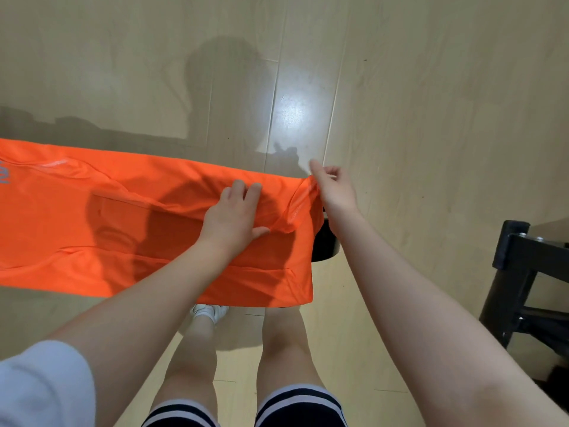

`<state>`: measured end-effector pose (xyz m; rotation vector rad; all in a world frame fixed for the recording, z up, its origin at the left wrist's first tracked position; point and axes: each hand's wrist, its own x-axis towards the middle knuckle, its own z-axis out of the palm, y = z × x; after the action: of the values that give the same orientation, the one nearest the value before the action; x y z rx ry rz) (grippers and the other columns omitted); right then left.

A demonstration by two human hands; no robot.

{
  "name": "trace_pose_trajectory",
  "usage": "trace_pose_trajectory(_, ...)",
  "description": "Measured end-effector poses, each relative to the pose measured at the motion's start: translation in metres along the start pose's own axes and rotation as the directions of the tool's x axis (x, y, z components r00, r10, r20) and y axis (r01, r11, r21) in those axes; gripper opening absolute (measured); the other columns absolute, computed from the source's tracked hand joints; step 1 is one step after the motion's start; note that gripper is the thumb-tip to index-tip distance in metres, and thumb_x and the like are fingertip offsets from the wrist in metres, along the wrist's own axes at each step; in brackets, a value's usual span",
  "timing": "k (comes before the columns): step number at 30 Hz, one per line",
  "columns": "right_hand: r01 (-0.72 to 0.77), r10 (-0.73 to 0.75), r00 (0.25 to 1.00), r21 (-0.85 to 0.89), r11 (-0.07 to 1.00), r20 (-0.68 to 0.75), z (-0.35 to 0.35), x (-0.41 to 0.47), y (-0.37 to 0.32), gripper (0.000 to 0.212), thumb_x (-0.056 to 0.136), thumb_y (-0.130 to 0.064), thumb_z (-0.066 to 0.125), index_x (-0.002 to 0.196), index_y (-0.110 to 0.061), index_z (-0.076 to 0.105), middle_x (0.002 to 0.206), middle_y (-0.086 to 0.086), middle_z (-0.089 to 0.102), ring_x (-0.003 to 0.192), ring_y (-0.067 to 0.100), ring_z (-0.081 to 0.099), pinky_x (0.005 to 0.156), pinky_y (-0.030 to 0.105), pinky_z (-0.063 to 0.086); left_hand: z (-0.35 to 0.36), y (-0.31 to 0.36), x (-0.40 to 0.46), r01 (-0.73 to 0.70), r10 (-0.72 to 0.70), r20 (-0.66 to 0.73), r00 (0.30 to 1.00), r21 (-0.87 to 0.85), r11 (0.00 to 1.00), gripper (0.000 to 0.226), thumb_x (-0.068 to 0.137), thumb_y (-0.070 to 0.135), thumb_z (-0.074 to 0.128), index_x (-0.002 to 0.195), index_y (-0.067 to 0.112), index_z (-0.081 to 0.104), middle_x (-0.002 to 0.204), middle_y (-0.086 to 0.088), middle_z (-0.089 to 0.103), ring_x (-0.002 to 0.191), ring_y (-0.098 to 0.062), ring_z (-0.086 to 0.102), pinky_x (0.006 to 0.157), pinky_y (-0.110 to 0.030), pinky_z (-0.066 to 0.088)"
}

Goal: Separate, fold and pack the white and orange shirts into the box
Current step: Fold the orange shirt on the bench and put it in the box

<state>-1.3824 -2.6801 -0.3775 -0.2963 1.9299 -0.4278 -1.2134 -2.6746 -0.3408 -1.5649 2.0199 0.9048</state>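
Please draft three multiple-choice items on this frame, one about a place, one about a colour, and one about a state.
1. Where does the left hand lie?
A. flat on the orange shirt
B. on the floor
C. on the black stand

2. What colour is the spread shirt?
A. white
B. orange
C. blue

3. What is the right hand doing?
A. hanging free
B. lying flat and open
C. pinching the shirt's far right corner

Answers: 1 A, the palm presses down on the cloth. 2 B, the fabric is bright orange. 3 C, its fingers close on the lifted corner.
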Motion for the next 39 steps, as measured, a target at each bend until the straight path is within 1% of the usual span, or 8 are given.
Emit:
trace_pose_trajectory(7, 0.141, -0.132, 0.952, -0.011, 0.99, 0.277, -0.021, 0.007, -0.013, 0.021, 0.089, -0.012, 0.045, 0.086, -0.012, 0.065, 0.064, 0.0, 0.053, 0.047, 0.002, 0.047, 0.043, 0.012, 0.036, 0.004, 0.029, 0.004, -0.167, 0.166, -0.02, 0.986, -0.149, 0.975, 0.044, 0.089, 0.041, 0.051, 0.121, 0.012, 0.051, 0.115, -0.012, 0.053, 0.108, -0.033, 0.053, 0.085, -0.041, 0.041)
trace_pose_trajectory(14, 0.151, -0.076, 0.853, -0.104, 0.983, 0.516, -0.052, 0.021, -0.015, 0.029, 0.061, -0.014, 0.044, 0.071, -0.021, 0.07, 0.08, 0.007, 0.064, 0.073, 0.015, 0.059, 0.075, 0.03, 0.043, 0.0, 0.064, 0.021, -0.072, 0.062, -0.047, 0.997, -0.274, 0.959, 0.04, 0.091, 0.039, 0.049, 0.12, 0.012, 0.048, 0.107, -0.008, 0.064, 0.104, -0.03, 0.058, 0.082, -0.042, 0.045)
trace_pose_trajectory(19, 0.169, -0.012, 0.804, -0.209, 0.963, 0.594, -0.052, 0.035, -0.019, 0.019, 0.079, -0.022, 0.047, 0.081, -0.019, 0.065, 0.066, 0.001, 0.05, 0.06, 0.013, 0.041, 0.057, 0.028, 0.028, -0.001, 0.069, 0.034, 0.058, -0.092, -0.073, 0.993, -0.377, 0.924, 0.036, 0.089, 0.039, 0.053, 0.111, 0.01, 0.052, 0.103, -0.013, 0.065, 0.101, -0.033, 0.058, 0.082, -0.042, 0.045)
trace_pose_trajectory(24, 0.234, -0.035, 0.769, -0.23, 0.945, 0.638, -0.056, 0.045, -0.019, 0.016, 0.085, -0.009, 0.06, 0.085, -0.02, 0.071, 0.077, -0.005, 0.069, 0.077, 0.01, 0.06, 0.081, 0.027, 0.045, -0.001, 0.068, 0.037, 0.023, -0.051, -0.074, 0.996, -0.337, 0.941, 0.015, 0.088, 0.025, 0.054, 0.094, 0.012, 0.057, 0.103, -0.012, 0.06, 0.1, -0.032, 0.055, 0.078, -0.038, 0.041)
trace_pose_trajectory(26, 0.249, -0.072, 0.754, -0.182, 0.951, 0.652, -0.056, 0.041, -0.019, 0.013, 0.084, -0.004, 0.061, 0.086, -0.013, 0.069, 0.072, -0.005, 0.068, 0.068, 0.004, 0.063, 0.071, 0.017, 0.05, -0.002, 0.068, 0.034, -0.009, -0.039, -0.125, 0.991, -0.362, 0.932, 0.012, 0.088, 0.023, 0.054, 0.09, 0.011, 0.057, 0.097, -0.011, 0.061, 0.094, -0.031, 0.056, 0.073, -0.037, 0.041)
trace_pose_trajectory(29, 0.353, -0.23, 0.791, -0.116, 0.928, 0.567, -0.059, 0.034, -0.018, 0.017, 0.082, 0.001, 0.061, 0.075, -0.014, 0.062, 0.063, -0.004, 0.061, 0.055, 0.001, 0.057, 0.056, 0.015, 0.045, -0.004, 0.067, 0.028, -0.075, -0.028, -0.239, 0.97, -0.413, 0.908, 0.012, 0.086, 0.022, 0.056, 0.086, 0.01, 0.057, 0.079, -0.005, 0.058, 0.08, -0.027, 0.056, 0.066, -0.035, 0.04)
trace_pose_trajectory(34, 0.591, -0.598, 0.778, -0.55, 0.59, 0.194, -0.049, 0.017, 0.004, 0.008, 0.084, -0.012, 0.055, 0.091, -0.011, 0.057, 0.09, 0.004, 0.057, 0.078, 0.019, 0.051, 0.068, 0.033, 0.039, 0.003, 0.062, 0.026, -0.177, 0.093, -0.201, 0.975, -0.455, 0.873, 0.012, 0.084, 0.015, 0.059, 0.095, 0.011, 0.058, 0.078, -0.001, 0.053, 0.075, -0.021, 0.052, 0.072, -0.04, 0.047)
trace_pose_trajectory(39, 0.19, -0.208, 0.973, -0.165, 0.968, -0.102, -0.024, -0.016, 0.027, 0.017, 0.089, -0.017, 0.046, 0.072, -0.017, 0.047, 0.07, -0.001, 0.052, 0.073, 0.023, 0.053, 0.065, 0.03, 0.036, 0.011, 0.057, 0.02, -0.237, 0.215, -0.1, 0.972, -0.406, 0.883, 0.027, 0.09, 0.02, 0.047, 0.11, 0.01, 0.062, 0.109, -0.009, 0.062, 0.103, -0.026, 0.058, 0.087, -0.036, 0.046)
